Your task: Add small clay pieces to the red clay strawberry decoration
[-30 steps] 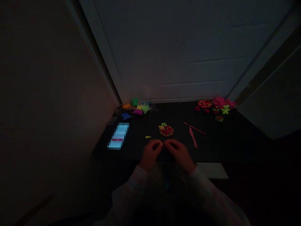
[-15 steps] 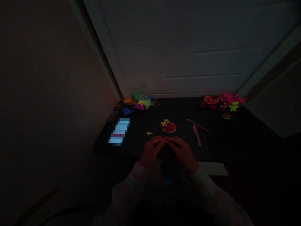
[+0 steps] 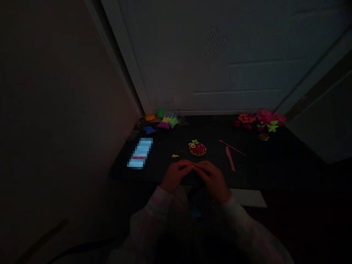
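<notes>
The room is very dark. My left hand [image 3: 176,176] and my right hand [image 3: 211,178] meet fingertip to fingertip over the near edge of a black table [image 3: 269,165]. Both hands have curled, pinching fingers; whatever sits between them is too small and dark to make out. Just beyond the fingertips lies a round red clay piece [image 3: 197,148] with yellow and green bits on it. A small yellow clay scrap [image 3: 175,156] lies to its left. My sleeves are pale.
A lit phone screen [image 3: 140,154] lies at the table's left. Several coloured clay packets [image 3: 161,121] sit at the back left, and pink, red and green clay figures [image 3: 261,121] at the back right. Two pink modelling tools [image 3: 230,157] lie right of centre. A white door [image 3: 220,55] stands behind.
My fingertips have come closer together and now touch. The camera has tilted slightly, shifting the scene a little right and up.
</notes>
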Available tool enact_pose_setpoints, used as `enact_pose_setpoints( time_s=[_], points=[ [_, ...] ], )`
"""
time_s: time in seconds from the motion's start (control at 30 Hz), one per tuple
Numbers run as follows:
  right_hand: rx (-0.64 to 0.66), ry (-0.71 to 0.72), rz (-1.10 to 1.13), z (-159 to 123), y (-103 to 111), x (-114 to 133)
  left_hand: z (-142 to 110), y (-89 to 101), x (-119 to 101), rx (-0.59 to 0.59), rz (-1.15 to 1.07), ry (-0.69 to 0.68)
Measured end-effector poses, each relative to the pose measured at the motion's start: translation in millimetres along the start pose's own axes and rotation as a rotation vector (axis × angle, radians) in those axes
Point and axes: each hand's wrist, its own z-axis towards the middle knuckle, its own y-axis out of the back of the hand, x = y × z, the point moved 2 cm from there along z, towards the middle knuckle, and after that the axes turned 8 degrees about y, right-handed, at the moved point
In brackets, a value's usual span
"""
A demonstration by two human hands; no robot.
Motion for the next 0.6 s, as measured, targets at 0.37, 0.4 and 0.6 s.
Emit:
enact_pose_setpoints(
  time_s=[0.37,0.4,0.6],
  points=[
    [-0.071,0.034,-0.117,-5.1,-6.3,2.2,0.7,-7.2,0.6,-0.054,0.07,0.017],
    [-0.073,0.027,-0.12,-5.0,-6.5,2.6,0.5,-7.9,0.7,-0.054,0.075,0.015],
    [-0.082,-0.042,-0.096,-4.4,-3.4,0.9,1.3,-8.2,3.8,-0.077,0.073,0.018]
  ],
)
